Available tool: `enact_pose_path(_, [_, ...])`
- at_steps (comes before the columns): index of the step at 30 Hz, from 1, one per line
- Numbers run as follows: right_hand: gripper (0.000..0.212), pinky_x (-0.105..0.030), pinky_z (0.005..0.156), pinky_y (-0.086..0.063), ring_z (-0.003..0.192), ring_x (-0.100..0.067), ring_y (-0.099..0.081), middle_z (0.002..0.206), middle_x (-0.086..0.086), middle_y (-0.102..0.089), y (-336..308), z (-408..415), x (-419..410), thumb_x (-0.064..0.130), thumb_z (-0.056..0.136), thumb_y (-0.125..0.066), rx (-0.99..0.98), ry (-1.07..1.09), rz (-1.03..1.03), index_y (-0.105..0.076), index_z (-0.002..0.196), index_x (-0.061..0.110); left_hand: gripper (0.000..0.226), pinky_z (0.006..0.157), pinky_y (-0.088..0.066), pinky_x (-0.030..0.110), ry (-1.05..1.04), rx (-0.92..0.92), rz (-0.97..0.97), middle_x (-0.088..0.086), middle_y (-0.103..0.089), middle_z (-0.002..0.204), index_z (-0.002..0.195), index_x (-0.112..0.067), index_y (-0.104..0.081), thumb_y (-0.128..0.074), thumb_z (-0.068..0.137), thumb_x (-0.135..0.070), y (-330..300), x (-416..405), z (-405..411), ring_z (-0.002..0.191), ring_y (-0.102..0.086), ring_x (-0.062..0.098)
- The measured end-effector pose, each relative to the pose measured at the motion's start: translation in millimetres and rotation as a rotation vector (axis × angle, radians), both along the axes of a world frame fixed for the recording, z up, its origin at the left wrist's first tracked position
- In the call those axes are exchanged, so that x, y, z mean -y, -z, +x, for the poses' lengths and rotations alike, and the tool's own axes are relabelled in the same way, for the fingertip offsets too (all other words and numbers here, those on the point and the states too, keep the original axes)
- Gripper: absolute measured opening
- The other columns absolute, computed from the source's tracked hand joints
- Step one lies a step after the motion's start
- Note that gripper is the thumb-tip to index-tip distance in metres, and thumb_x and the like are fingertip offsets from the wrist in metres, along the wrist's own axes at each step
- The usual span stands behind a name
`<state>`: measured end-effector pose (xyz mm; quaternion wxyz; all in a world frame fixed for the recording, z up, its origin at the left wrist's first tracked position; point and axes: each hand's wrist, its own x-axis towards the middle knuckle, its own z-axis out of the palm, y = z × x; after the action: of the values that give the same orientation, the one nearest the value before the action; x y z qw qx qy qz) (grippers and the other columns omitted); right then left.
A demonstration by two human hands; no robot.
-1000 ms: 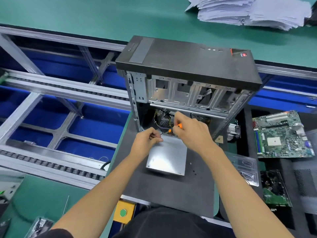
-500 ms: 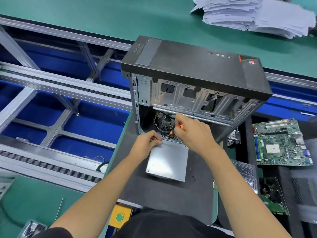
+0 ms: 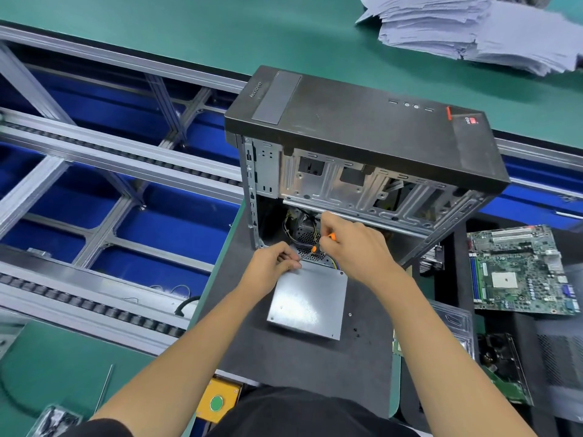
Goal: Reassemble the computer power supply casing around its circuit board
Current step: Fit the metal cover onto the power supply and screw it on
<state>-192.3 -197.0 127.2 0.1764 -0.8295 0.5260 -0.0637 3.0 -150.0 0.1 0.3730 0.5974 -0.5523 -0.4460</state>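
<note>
A: While my right hand (image 3: 356, 247) grips the orange-handled screwdriver (image 3: 318, 246), where's the PSU?

B: Power supply casing (image 3: 310, 299) lies flat on the black mat (image 3: 284, 357), approx mid-mat, its far end just at the open side of the computer tower (image 3: 362, 143). Grey lid faces up; mesh end w/ wires points into the tower.

A: And the driver tip?

B: Shaft slants down-left to the casing's far-left corner. My left hand (image 3: 273, 263) is there too, fingers curled, thumb & forefinger pinched at the tip. Whether they hold a screw or just the shaft, can't tell, too small.

A: Right hand fully closed?

B: Yes, fingers wrapped round the handle, wrist above the casing's far-right corner.

A: Tower position?

B: Stands at the mat's far edge, black front panel up, side cover off, bare metal bays showing.

A: Anything else on the bench?

B: Green motherboard (image 3: 520, 269) at the right edge, well apart from the PSU. Stack of papers (image 3: 473, 29) at the far-right corner on the green surface. Roller conveyor (image 3: 94, 171) w/ blue bins runs along the left side. Yellow box w/ green button (image 3: 217, 402) at the near edge, by my black shirt.
</note>
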Motion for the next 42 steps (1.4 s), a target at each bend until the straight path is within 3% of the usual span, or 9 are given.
enact_pose_path(8, [0.01,-0.032,0.048,-0.022,0.052,-0.01,-0.043,0.054,0.005,-0.047,-10,13,10,0.03,0.087,-0.046,-0.035,-0.17,-0.077,-0.037,0.085,0.03,0.012,0.074,-0.053,0.01,0.017,0.095,-0.086,-0.009,-0.073,0.088,0.085,-0.012,-0.072,-0.082,0.082,-0.006,3,8,6,0.084,-0.07,0.001])
enact_pose_path(12, [0.012,-0.031,0.046,-0.02,0.048,-0.011,-0.04,0.054,0.005,-0.045,-13,23,18,0.027,0.089,-0.047,-0.108,-0.324,-0.128,-0.036,0.086,0.03,0.021,0.076,-0.043,0.005,0.028,0.217,-0.116,-0.023,-0.07,0.086,0.081,-0.031,-0.068,-0.085,0.08,-0.019,2,13,10,0.089,-0.065,0.0])
enact_pose_path(16, [0.009,-0.03,0.046,-0.016,0.045,-0.01,-0.036,0.051,0.005,-0.041,-14,33,24,0.026,0.085,-0.047,-0.145,-0.44,-0.153,-0.038,0.086,0.027,0.035,0.066,-0.038,0.009,0.054,0.298,-0.067,-0.034,-0.066,0.083,0.075,-0.047,-0.056,-0.083,0.082,-0.025,8,18,13,0.084,-0.061,-0.004])
enact_pose_path(19, [0.01,-0.031,0.047,-0.013,0.045,-0.011,-0.034,0.051,0.004,-0.039,-13,39,28,0.026,0.082,-0.047,-0.155,-0.49,-0.152,-0.038,0.084,0.026,0.029,0.064,-0.039,0.013,0.078,0.299,0.009,-0.029,-0.068,0.082,0.075,-0.044,-0.058,-0.082,0.082,-0.028,14,20,17,0.08,-0.064,-0.003])
enact_pose_path(24, [0.013,-0.03,0.046,-0.014,0.044,-0.01,-0.034,0.05,0.005,-0.038,-8,46,34,0.023,0.083,-0.05,-0.187,-0.565,-0.166,-0.038,0.085,0.026,0.02,0.082,-0.054,0.035,0.146,0.325,0.066,-0.025,-0.072,0.082,0.081,-0.037,-0.062,-0.08,0.083,-0.029,17,23,23,0.085,-0.067,-0.002])
enact_pose_path(29, [0.015,-0.028,0.045,-0.015,0.043,-0.01,-0.033,0.05,0.005,-0.038,-3,53,39,0.025,0.085,-0.052,-0.261,-0.67,-0.227,-0.037,0.087,0.027,0.012,0.076,-0.053,0.032,0.19,0.393,0.102,-0.033,-0.069,0.082,0.079,-0.037,-0.066,-0.077,0.084,-0.035,15,29,26,0.085,-0.063,-0.01])
enact_pose_path(33, [0.015,-0.029,0.045,-0.016,0.045,-0.01,-0.036,0.051,0.005,-0.039,-4,55,42,0.027,0.086,-0.052,-0.246,-0.69,-0.191,-0.037,0.086,0.027,0.012,0.067,-0.042,0.025,0.23,0.448,0.132,-0.04,-0.066,0.08,0.08,-0.036,-0.065,-0.075,0.086,-0.036,9,34,25,0.085,-0.054,-0.024])
enact_pose_path(37, [0.016,-0.03,0.046,-0.019,0.047,-0.011,-0.038,0.053,0.006,-0.041,-5,56,43,0.027,0.087,-0.052,-0.241,-0.678,-0.158,-0.036,0.087,0.027,0.018,0.065,-0.046,0.028,0.178,0.437,0.145,-0.033,-0.067,0.077,0.078,-0.036,-0.065,-0.081,0.08,-0.042,9,31,26,0.079,-0.06,-0.011])
enact_pose_path(42, [0.017,-0.029,0.045,-0.018,0.044,-0.011,-0.035,0.05,0.007,-0.037,-7,56,43,0.025,0.086,-0.053,-0.238,-0.68,-0.172,-0.036,0.085,0.027,0.02,0.076,-0.056,0.032,0.179,0.388,0.133,-0.02,-0.071,0.08,0.08,-0.031,-0.064,-0.083,0.081,-0.039,11,28,27,0.08,-0.066,0.0])
